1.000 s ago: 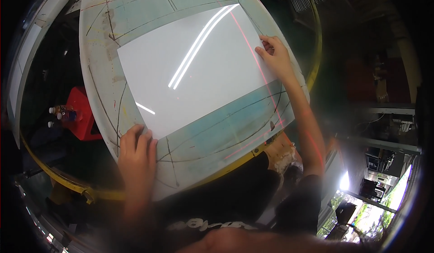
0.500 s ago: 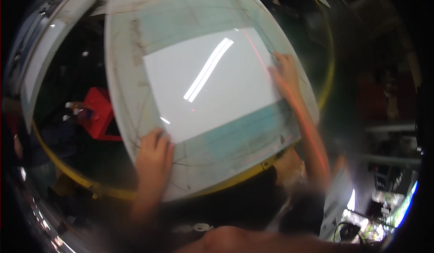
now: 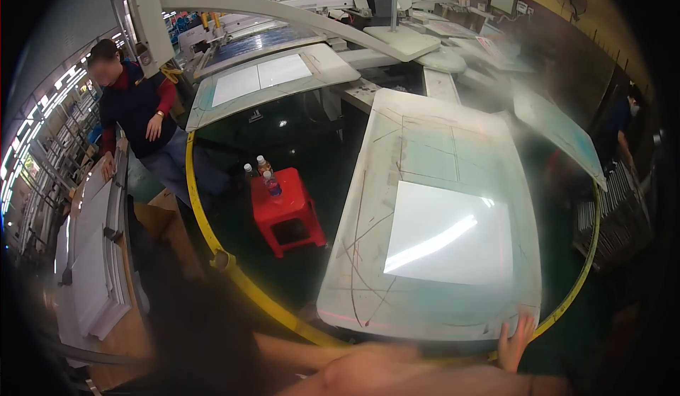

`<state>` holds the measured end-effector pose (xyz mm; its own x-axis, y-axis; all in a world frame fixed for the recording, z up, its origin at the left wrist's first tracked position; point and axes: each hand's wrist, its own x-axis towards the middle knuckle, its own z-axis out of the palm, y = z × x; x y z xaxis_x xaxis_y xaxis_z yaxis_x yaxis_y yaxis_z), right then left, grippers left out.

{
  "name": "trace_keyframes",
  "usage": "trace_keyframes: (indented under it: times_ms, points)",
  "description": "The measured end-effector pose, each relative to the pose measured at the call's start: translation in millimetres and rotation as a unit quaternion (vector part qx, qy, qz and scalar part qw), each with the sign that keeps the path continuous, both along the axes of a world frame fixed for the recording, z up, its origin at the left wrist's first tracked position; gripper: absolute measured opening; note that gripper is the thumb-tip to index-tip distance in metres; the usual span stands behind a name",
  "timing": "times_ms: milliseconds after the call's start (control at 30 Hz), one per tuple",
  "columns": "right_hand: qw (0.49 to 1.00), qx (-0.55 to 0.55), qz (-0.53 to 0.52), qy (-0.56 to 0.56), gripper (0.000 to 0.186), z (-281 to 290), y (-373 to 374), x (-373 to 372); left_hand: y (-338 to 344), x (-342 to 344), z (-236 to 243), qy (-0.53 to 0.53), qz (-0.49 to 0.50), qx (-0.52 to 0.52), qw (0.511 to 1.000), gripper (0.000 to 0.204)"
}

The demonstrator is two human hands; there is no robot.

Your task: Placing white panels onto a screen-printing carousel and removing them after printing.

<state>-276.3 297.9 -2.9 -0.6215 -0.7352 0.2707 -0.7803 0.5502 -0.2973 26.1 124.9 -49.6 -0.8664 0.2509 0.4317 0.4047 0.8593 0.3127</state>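
A white sheet (image 3: 450,251) lies flat on a pale, stained board (image 3: 375,254) with drawn lines and bluish patches. A bright streak of light reflects off the sheet. At the board's near right corner is my right hand (image 3: 516,343), fingers stretched upward and thumb apart, touching or close to the edge; it holds nothing I can see. My left hand is not in view. Blurred bare skin crosses the lower edge of the picture, and a dark blurred shape lies left of it.
A yellow rail (image 3: 273,314) curves round the board. Left stands a red stool (image 3: 287,208) with bottles (image 3: 272,185). Farther left, a person (image 3: 138,105) stands by stacked white sheets (image 3: 95,254). Another board (image 3: 326,66) with white sheets lies behind, a further board (image 3: 556,130) to the right.
Both hands were on the sheet's sides; now the right is at the board's near corner and the left is out of view. The view has swung up, showing the machine and a person.
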Motion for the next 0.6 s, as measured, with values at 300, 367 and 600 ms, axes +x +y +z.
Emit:
trace_keyframes:
  times_ms: [300,367,600]
  points:
    - [0.914,0.262,-0.245,-0.191,0.062,38,228,158,73,20,-57,-0.203,-0.135,0.131,0.961,0.054]
    - [0.932,0.239,-0.237,-0.134,0.063,33,257,175,89,11,-72,-0.243,-0.131,0.086,0.957,0.071]
    - [0.978,0.119,-0.157,0.064,0.067,-27,307,208,101,6,-79,-0.203,-0.108,0.044,0.972,0.068]
